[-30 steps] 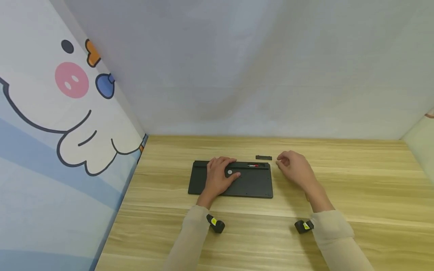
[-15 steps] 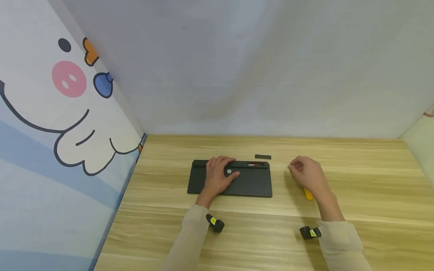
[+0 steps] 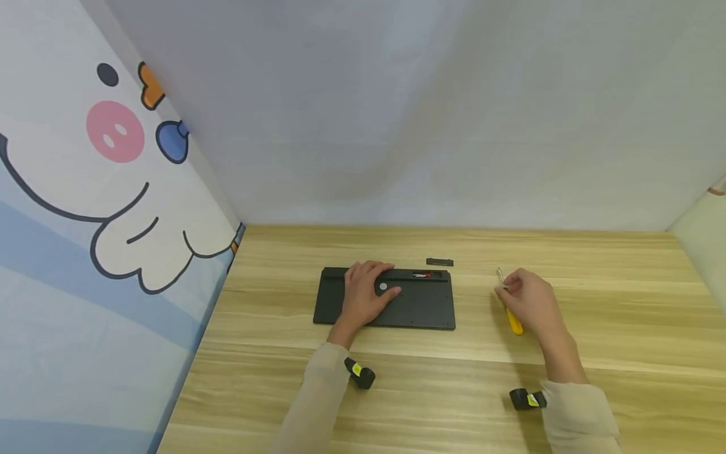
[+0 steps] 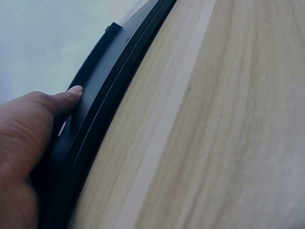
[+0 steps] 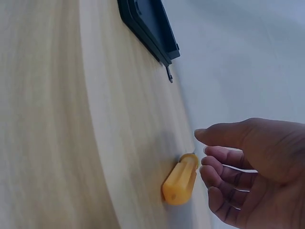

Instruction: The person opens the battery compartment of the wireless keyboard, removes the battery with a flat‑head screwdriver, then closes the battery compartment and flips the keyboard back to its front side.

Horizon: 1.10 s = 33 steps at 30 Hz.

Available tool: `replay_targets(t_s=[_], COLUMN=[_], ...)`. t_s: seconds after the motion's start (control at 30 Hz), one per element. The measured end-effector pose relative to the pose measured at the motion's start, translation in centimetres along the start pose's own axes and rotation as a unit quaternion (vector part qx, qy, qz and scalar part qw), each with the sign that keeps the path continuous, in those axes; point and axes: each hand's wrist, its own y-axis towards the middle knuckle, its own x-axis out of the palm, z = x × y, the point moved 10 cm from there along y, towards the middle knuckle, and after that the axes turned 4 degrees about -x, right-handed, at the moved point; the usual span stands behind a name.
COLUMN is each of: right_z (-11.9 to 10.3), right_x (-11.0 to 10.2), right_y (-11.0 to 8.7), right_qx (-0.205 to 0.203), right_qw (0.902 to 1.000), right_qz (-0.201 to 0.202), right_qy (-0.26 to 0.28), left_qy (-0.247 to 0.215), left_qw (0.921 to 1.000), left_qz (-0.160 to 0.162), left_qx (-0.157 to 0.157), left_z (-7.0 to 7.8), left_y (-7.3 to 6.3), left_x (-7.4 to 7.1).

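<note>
1. Below, a pale yellow wood-grain desk (image 3: 431,391) spreads beneath a person at work with bare hands.
2. A flat, dark grey rectangular plastic device (image 3: 422,304) lies on the desk's left half, its long sides roughly parallel to the far edge.
3. The left hand (image 3: 363,294) rests across it, thumb and forefinger wide apart.
4. The right hand (image 3: 531,302), holding nothing, has only a narrow gap between thumb and curved fingers.
5. Beside it, a screwdriver with a yellow handle and slim metal shaft (image 3: 515,323) lies right of the device, tip toward the desk's far edge; whether fingertips touch it cannot be told.
6. A short, narrow black strip (image 3: 439,262) sits between the device and that edge.
7. A small red-and-white piece (image 3: 422,275) shows in a slot near the device's far right corner.
</note>
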Motion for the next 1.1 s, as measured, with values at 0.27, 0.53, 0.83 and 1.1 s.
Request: replay_targets(t_s=[0.27,0.53,0.83,1.1], right_z=[1.6,2.2,2.0,0.7], right_x=[0.7,1.0,0.8,0.0], right_y=[-0.5,-0.7,-0.4,0.2], right_qx=[0.029,0.038,0.025,-0.009], right_qw=[0.9993,0.9988,0.9994,0.9997], right_qz=[-0.020,-0.030,-0.021,-0.002], right_qy=[-0.009,-0.008,-0.009,-0.024], left_qy=[-0.002,-0.005,0.004,-0.001], left_qw=[1.0000,1.0000,1.0000,0.9999], left_qz=[-0.005,-0.003,-0.004,-0.010], left_qx=[-0.003,0.002,0.002,-0.006], left_z=[0.1,0.3,0.2,0.1], left_y=[0.0,0.1,0.2,0.1], left_x=[0.0,-0.1,0.0,0.0])
